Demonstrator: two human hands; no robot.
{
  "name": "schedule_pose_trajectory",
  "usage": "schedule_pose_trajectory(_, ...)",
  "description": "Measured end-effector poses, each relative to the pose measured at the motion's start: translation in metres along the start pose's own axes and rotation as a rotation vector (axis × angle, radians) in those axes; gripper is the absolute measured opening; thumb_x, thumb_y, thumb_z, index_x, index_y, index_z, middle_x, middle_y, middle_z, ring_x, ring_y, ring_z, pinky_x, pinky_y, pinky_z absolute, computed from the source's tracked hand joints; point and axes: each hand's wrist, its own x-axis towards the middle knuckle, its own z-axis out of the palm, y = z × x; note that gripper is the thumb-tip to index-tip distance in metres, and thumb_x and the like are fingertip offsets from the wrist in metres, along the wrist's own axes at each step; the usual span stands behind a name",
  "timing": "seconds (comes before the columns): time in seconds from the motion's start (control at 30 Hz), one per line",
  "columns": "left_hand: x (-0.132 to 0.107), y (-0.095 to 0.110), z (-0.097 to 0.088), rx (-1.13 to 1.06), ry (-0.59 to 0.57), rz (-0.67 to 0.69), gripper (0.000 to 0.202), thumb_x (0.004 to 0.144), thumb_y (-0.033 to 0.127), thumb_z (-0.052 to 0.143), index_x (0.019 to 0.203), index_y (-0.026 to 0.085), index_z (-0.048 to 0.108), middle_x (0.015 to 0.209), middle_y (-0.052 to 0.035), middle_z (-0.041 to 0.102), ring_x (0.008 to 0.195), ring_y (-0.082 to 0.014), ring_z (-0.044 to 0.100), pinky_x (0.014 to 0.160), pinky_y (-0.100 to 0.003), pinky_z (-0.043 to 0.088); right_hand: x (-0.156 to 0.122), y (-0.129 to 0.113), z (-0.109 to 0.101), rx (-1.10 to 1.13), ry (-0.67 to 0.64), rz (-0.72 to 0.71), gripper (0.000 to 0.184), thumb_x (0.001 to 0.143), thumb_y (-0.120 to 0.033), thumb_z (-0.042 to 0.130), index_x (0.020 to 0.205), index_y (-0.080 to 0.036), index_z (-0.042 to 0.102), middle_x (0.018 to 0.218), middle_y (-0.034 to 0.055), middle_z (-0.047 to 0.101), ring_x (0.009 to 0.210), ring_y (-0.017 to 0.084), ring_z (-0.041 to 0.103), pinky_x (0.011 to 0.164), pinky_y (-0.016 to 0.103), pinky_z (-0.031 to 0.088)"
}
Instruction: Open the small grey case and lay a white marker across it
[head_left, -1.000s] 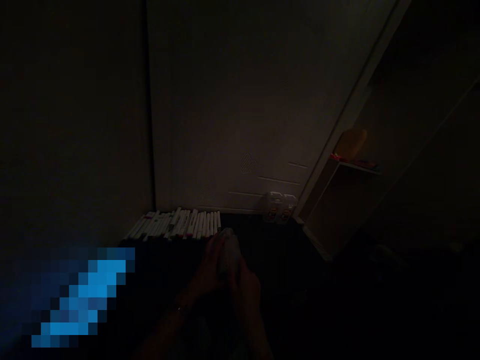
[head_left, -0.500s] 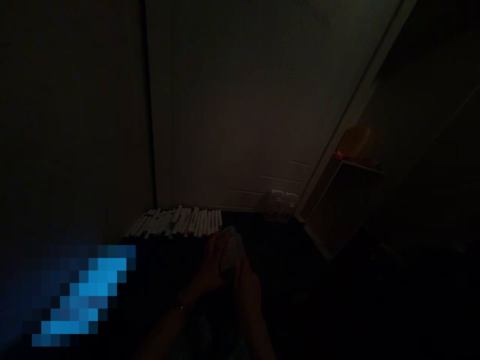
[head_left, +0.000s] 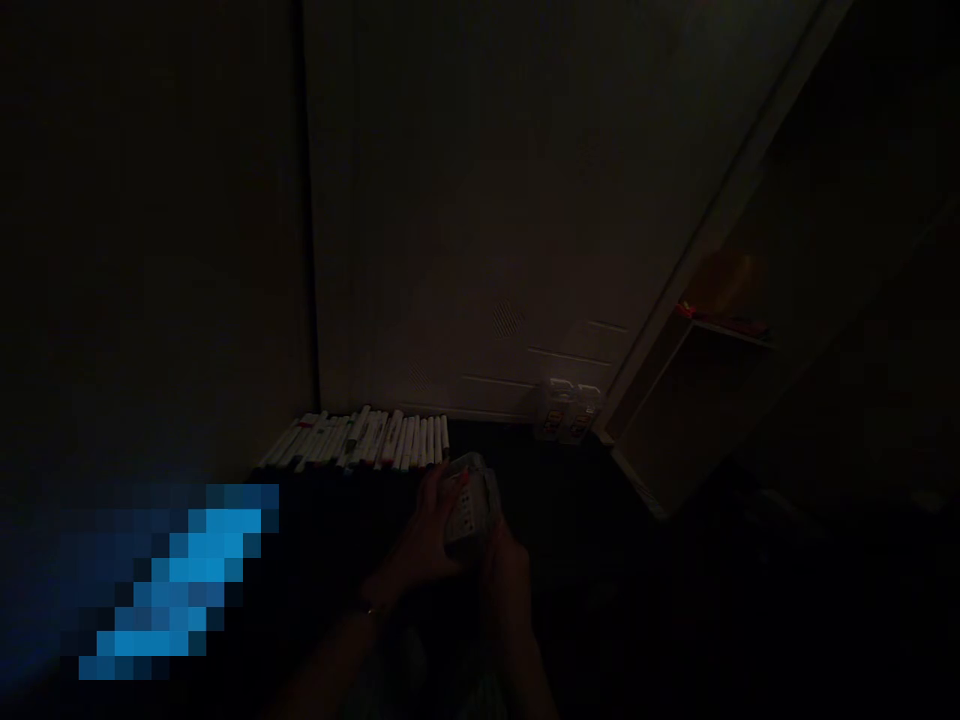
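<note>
both hands close on a small pale object in the dark

the scene is very dim. the left hand and the right hand meet low in the middle of the view, both wrapped around a small pale boxy object with faint dark marks on its face. the left hand's fingers curl over the object's left side and top edge; the right hand grips it from below and to the right, so the object sits between the two palms with its upper part showing above the fingers. what the object is cannot be told in this light. a thin band circles the left wrist, just below the grip.

just beyond the grip and slightly to its left, a row of white marker pens with coloured caps lies side by side on the dark surface, the row's near end close to the object's top but apart from it. beyond the grip to the right, two small clear containers with coloured labels stand at the foot of the pale wall panel. farther right of the grip, an open wooden shelf unit holds a yellowish rounded thing on its top board. well to the left of the grip lies a blurred blue patch.
</note>
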Motion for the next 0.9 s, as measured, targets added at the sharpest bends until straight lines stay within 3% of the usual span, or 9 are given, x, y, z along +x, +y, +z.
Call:
schedule_pose_trajectory(0.1, 0.000, 0.000, -0.001, -0.028, -0.013, -0.001, 0.111, 0.050, 0.041, 0.075, 0.139, 0.025, 0.009, 0.144, -0.0111, 0.004, 0.132, -0.0348, 0.014, 0.105, -0.051, 0.026, -0.001, -0.003, -0.006, 0.082, -0.009, -0.047, 0.046, 0.094, -0.033, 0.017, 0.114, -0.015, 0.056, 0.096, 0.0115, 0.065, 0.080, 0.016, 0.064, 0.067, 0.021, 0.045)
schedule_pose_trajectory(0.23, 0.000, 0.004, -0.004, -0.038, -0.001, -0.005, 0.112, 0.049, 0.038, 0.076, 0.139, 0.026, 0.009, 0.144, -0.0107, 0.005, 0.131, -0.0346, 0.016, 0.104, -0.051, 0.028, 0.004, -0.002, -0.017, 0.035, -0.005, -0.001, 0.059, 0.095, -0.037, 0.011, 0.085, -0.016, 0.065, 0.074, 0.0087, 0.066, 0.064, 0.014, 0.062, 0.057, 0.021, 0.041)
schedule_pose_trajectory(0.3, -0.001, 0.007, -0.005, -0.036, -0.014, 0.018, 0.113, 0.047, 0.038, 0.077, 0.139, 0.027, 0.011, 0.144, -0.0101, 0.005, 0.131, -0.0352, 0.017, 0.103, -0.052, 0.028, 0.014, -0.003, -0.028, -0.028, 0.028, 0.035, 0.062, 0.095, -0.041, 0.010, 0.079, -0.017, 0.066, 0.069, 0.0074, 0.065, 0.060, 0.014, 0.060, 0.055, 0.021, 0.039)
schedule_pose_trajectory(0.47, -0.002, 0.010, -0.007, -0.028, -0.039, 0.061, 0.112, 0.046, 0.040, 0.076, 0.138, 0.027, 0.015, 0.145, -0.0091, 0.003, 0.132, -0.0354, 0.012, 0.105, -0.051, 0.026, 0.050, -0.024, -0.050, -0.263, 0.068, -0.019, 0.050, 0.090, -0.052, 0.024, 0.110, -0.021, 0.058, 0.094, 0.0075, 0.066, 0.084, 0.017, 0.062, 0.069, 0.023, 0.041)
schedule_pose_trajectory(0.63, -0.001, 0.012, -0.009, -0.011, -0.041, 0.070, 0.111, 0.050, 0.045, 0.074, 0.139, 0.026, 0.011, 0.146, -0.0096, 0.003, 0.132, -0.0359, 0.009, 0.105, -0.053, 0.023, 0.070, -0.050, -0.039, -0.483, -0.002, -0.114, 0.058, 0.088, -0.052, 0.035, 0.132, -0.016, 0.035, 0.091, 0.0131, 0.065, 0.081, 0.022, 0.063, 0.069, 0.031, 0.043)
schedule_pose_trajectory(0.7, -0.001, 0.012, -0.010, 0.007, -0.036, 0.079, 0.112, 0.049, 0.046, 0.074, 0.139, 0.026, 0.009, 0.146, -0.0100, 0.003, 0.132, -0.0369, 0.007, 0.104, -0.056, 0.021, 0.073, -0.055, -0.031, -0.524, -0.011, -0.127, 0.051, 0.090, -0.047, 0.035, 0.129, -0.015, 0.038, 0.090, 0.0130, 0.065, 0.080, 0.022, 0.063, 0.068, 0.031, 0.044)
schedule_pose_trajectory(0.8, 0.000, 0.013, -0.011, 0.035, -0.055, 0.089, 0.109, 0.050, 0.047, 0.073, 0.139, 0.025, 0.013, 0.147, -0.0103, 0.002, 0.133, -0.0372, 0.005, 0.105, -0.056, 0.019, 0.076, -0.054, -0.027, -0.558, -0.061, -0.125, 0.036, 0.092, -0.039, 0.032, 0.109, -0.016, 0.055, 0.084, 0.0112, 0.065, 0.078, 0.021, 0.063, 0.066, 0.029, 0.044)
schedule_pose_trajectory(0.9, 0.000, 0.015, -0.012, 0.038, -0.075, 0.089, 0.110, 0.050, 0.046, 0.073, 0.139, 0.025, 0.013, 0.147, -0.0103, 0.002, 0.133, -0.0367, 0.006, 0.104, -0.056, 0.020, 0.079, -0.050, -0.027, -0.560, -0.096, -0.148, 0.035, 0.094, -0.035, 0.029, 0.099, -0.018, 0.059, 0.081, 0.0093, 0.065, 0.076, 0.019, 0.063, 0.065, 0.027, 0.044)
